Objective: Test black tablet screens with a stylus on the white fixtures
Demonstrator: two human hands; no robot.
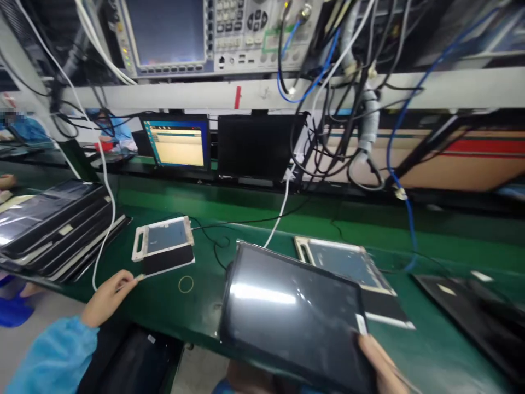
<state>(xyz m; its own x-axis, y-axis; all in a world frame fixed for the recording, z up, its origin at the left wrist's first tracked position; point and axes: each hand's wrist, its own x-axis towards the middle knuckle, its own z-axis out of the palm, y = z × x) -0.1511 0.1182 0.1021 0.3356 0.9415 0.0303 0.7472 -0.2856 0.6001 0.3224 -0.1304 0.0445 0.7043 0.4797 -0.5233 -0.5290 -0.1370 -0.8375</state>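
Observation:
My right hand point(381, 366) grips the near right corner of a large black tablet point(291, 314), holding it tilted above the front edge of the green bench point(254, 219). Its glossy screen is dark and reflects the overhead light. My left hand point(107, 298), in a blue sleeve, pinches the end of a white cable point(102, 219) next to the near left corner of a small white-framed fixture point(163, 246). A second white-framed fixture point(348, 265) lies just behind the tablet, partly hidden by it.
A stack of dark tablets point(53, 230) lies at the left. Another dark tablet point(471, 306) lies at the right. A lit monitor point(177, 143) and a dark monitor point(256, 145) stand at the back, under test equipment point(197, 33) and hanging cables. A yellow rubber band point(186, 284) lies on the bench.

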